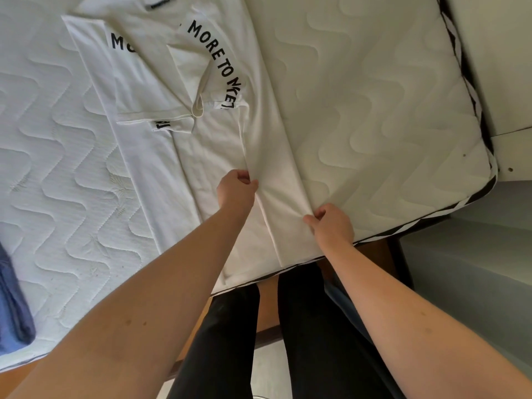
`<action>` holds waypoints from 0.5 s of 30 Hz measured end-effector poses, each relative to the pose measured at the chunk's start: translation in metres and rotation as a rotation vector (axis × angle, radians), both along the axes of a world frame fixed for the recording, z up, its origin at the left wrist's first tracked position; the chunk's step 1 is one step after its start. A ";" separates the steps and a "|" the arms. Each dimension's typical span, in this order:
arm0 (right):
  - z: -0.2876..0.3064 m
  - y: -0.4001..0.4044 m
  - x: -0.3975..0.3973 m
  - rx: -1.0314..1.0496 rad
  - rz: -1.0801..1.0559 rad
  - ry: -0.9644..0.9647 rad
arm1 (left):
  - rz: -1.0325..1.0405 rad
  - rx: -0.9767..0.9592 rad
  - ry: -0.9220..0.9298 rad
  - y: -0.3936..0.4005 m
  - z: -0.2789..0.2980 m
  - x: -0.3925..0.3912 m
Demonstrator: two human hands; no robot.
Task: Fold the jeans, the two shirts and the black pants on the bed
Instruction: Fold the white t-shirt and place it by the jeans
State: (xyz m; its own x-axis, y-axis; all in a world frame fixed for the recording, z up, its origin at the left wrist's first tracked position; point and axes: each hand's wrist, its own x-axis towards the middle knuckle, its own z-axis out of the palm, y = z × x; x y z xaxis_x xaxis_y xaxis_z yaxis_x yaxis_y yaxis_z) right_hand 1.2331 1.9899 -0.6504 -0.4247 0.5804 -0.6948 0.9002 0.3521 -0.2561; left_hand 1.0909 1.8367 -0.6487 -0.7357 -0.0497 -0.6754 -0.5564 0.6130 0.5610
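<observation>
Head view: both hands pinch the white shirt (201,156) on the bed (374,110). Left hand (236,190) mid-fold, right hand (331,223) near the hem.

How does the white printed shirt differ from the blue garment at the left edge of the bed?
The white T-shirt with black lettering lies spread near the mattress's near edge, sleeves folded inward; the blue fabric garment sits bunched at the left edge, mostly out of frame. The left hand and right hand pinch the shirt's lower part; nothing touches the blue one. Both rest on the white quilted mattress.
</observation>
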 end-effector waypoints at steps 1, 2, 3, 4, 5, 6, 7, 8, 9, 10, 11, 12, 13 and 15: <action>0.000 -0.001 -0.001 0.012 0.003 0.006 | -0.069 -0.032 -0.011 -0.001 0.001 -0.002; 0.000 -0.003 -0.003 0.031 0.012 0.027 | -0.145 -0.064 -0.026 -0.002 0.002 -0.003; 0.001 -0.005 -0.005 0.062 0.027 0.055 | -0.204 -0.085 -0.041 -0.004 0.002 -0.005; 0.001 -0.006 -0.007 0.096 0.043 0.085 | -0.227 -0.082 -0.056 -0.006 0.003 -0.007; 0.002 -0.006 -0.012 0.115 0.052 0.118 | -0.222 -0.060 -0.069 -0.009 0.003 -0.009; 0.002 -0.006 -0.017 0.109 0.050 0.152 | -0.202 -0.032 -0.073 -0.012 0.002 -0.012; 0.004 -0.006 -0.025 0.078 0.042 0.185 | -0.184 -0.002 -0.066 -0.015 0.002 -0.016; 0.005 -0.005 -0.033 0.037 0.038 0.211 | -0.160 0.031 -0.059 -0.018 0.001 -0.020; 0.006 -0.003 -0.041 -0.005 0.041 0.222 | -0.130 0.070 -0.060 -0.020 0.001 -0.024; 0.009 -0.002 -0.050 -0.040 0.048 0.221 | -0.093 0.117 -0.069 -0.021 0.002 -0.029; 0.012 -0.002 -0.057 -0.068 0.046 0.212 | -0.060 0.167 -0.086 -0.022 0.004 -0.032; 0.016 -0.001 -0.062 -0.087 0.034 0.200 | -0.032 0.210 -0.101 -0.021 0.006 -0.036; 0.019 0.000 -0.066 -0.099 0.021 0.189 | -0.014 0.239 -0.110 -0.020 0.009 -0.039; 0.022 0.001 -0.070 -0.103 -0.008 0.167 | 0.001 0.265 -0.114 -0.015 0.013 -0.047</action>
State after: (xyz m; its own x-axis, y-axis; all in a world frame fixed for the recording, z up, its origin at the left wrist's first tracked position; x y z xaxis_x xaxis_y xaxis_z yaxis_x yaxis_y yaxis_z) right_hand 1.1631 1.9907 -0.6284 -0.5343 0.5139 -0.6711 0.8451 0.3090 -0.4362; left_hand 1.0443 1.8215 -0.6360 -0.6541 0.1393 -0.7435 -0.6256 0.4530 0.6352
